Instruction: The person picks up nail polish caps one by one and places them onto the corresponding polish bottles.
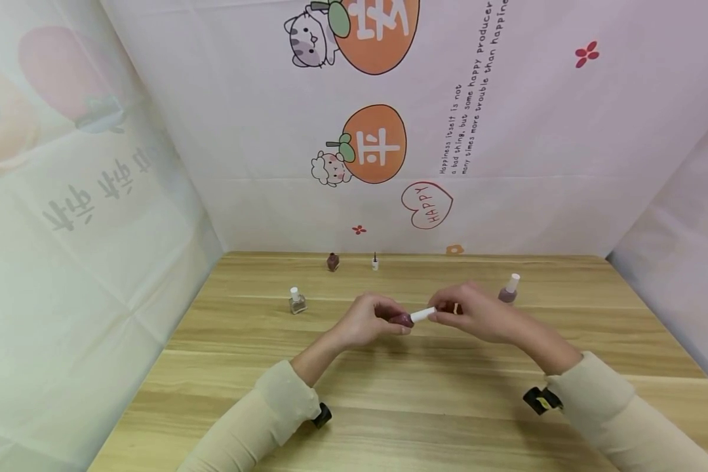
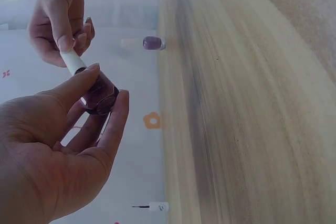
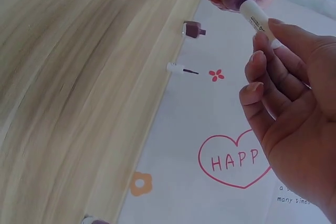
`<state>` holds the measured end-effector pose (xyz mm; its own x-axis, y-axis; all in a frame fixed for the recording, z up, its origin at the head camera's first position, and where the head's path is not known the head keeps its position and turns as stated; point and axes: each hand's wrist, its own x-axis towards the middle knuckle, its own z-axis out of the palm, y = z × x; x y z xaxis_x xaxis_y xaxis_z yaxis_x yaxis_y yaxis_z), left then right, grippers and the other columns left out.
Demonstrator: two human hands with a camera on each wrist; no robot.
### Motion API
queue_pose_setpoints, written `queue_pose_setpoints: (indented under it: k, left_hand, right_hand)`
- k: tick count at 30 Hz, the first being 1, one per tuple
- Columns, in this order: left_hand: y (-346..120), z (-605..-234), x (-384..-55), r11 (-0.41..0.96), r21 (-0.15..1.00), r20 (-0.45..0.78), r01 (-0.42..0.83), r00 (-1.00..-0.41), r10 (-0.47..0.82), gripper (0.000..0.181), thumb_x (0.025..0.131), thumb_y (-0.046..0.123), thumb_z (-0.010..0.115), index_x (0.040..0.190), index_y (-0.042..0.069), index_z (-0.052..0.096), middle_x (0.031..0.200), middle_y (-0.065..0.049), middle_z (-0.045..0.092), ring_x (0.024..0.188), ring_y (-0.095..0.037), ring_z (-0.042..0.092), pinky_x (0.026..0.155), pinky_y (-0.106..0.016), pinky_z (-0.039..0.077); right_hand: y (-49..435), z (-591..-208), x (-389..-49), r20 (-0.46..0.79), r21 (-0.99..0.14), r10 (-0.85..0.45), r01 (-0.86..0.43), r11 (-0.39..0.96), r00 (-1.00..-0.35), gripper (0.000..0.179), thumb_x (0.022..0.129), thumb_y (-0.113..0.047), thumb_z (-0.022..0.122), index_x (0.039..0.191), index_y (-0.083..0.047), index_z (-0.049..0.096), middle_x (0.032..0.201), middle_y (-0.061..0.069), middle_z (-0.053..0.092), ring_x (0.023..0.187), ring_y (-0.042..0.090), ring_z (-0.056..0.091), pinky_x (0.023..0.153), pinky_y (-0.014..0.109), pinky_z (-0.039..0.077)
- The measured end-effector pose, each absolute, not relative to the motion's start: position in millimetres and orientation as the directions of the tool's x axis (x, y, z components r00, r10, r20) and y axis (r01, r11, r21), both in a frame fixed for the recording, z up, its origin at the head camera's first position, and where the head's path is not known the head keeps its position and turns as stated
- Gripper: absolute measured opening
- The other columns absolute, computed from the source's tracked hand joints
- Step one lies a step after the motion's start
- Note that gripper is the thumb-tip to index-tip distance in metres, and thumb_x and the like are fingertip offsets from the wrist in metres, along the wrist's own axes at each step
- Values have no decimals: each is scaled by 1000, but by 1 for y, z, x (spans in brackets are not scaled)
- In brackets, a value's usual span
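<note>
A: Where is the held bottle, and how much room surrounds it?

B: The held bottle (image 1: 402, 320), dark with polish, is over the wooden table (image 1: 425, 406), with wood stretching from it toward the person. Beyond it, near the back edge, stand an open dark bottle (image 1: 333, 262), farther left, and a white brush cap (image 1: 375, 265), bristles up. A clear bottle (image 1: 297, 303) stands to its left, and a mauve bottle (image 1: 508, 292) to its right, past the right hand.

A: And the fingers?

B: The left hand (image 1: 368, 321) pinches the held bottle between thumb and fingers; the right hand (image 1: 474, 311) pinches its white cap (image 1: 423, 314), which meets the neck.

A: What is hard to make out?

B: Whether that cap is screwed tight, I cannot tell. Fingers partly cover the held bottle. The right hand hides the mauve bottle's base in the head view.

A: The room?

B: Behind the held bottle hangs a pale printed cloth (image 1: 259, 203) with orange fruit and a red heart.
</note>
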<state>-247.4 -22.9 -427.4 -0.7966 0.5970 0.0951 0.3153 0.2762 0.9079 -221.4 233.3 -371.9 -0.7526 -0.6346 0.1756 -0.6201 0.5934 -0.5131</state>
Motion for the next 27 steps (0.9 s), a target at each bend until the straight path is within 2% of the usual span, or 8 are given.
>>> queue_pose_setpoints:
  k: [2,9,13,15,17,20,24,27]
  left_hand:
    - [-23,-427,-247,278,903,102,327,-793,601,13,88,13,82,101,15,80,92,7,77,85,-9,71,76,-24,56]
    - [-23,-427,-245,290,893,106,346,-785,611,13,89,13,82,101,13,80,93,6,77,84,-8,70,74,-22,55]
    - [-24,-426,-246,288,897,100,336,-788,608,12,89,13,82,101,14,80,93,6,77,84,-9,70,74,-23,55]
    - [-24,-427,-247,291,897,97,333,-790,605,12,89,14,82,101,16,81,92,8,77,84,-9,70,74,-23,55]
    - [-24,-428,-248,298,896,93,329,-794,600,12,89,15,82,101,17,81,92,9,76,83,-9,69,74,-24,54]
    - [-24,-428,-248,301,895,91,328,-797,598,12,89,14,82,101,17,81,92,9,76,83,-9,70,73,-24,54]
    - [-24,-427,-247,296,899,91,323,-798,596,12,88,13,83,99,16,81,91,8,77,83,-9,70,73,-24,55]
    - [-23,-427,-246,291,900,95,324,-797,596,12,88,14,83,99,15,81,90,8,77,83,-9,71,73,-24,56]
  right_hand:
    - [231,-372,-221,169,-502,-636,-621,602,-753,12,101,-23,68,94,-17,74,69,-15,58,58,3,48,51,23,43]
    - [228,-373,-221,176,-435,-630,-634,640,-756,38,109,-30,53,73,-24,66,58,-16,51,48,-1,37,47,22,37]
    - [229,-371,-219,176,-460,-602,-605,649,-779,28,106,-34,59,86,-20,72,59,-16,48,50,1,38,48,22,36]
    - [230,-369,-219,180,-463,-606,-610,643,-775,20,103,-33,65,99,-16,75,66,-16,55,55,2,45,50,23,40]
    - [231,-369,-220,182,-472,-621,-622,625,-763,21,99,-29,70,110,-11,74,74,-14,63,60,3,51,53,23,45]
    - [232,-369,-221,183,-492,-641,-634,597,-746,17,97,-22,73,109,-9,74,78,-13,67,62,4,53,54,23,47]
    - [231,-370,-221,186,-504,-657,-645,574,-730,7,98,-19,72,99,-12,75,75,-15,65,61,4,51,53,23,46]
    - [231,-371,-221,181,-487,-672,-659,573,-718,11,100,-22,69,91,-17,74,70,-16,60,57,1,47,50,22,42]
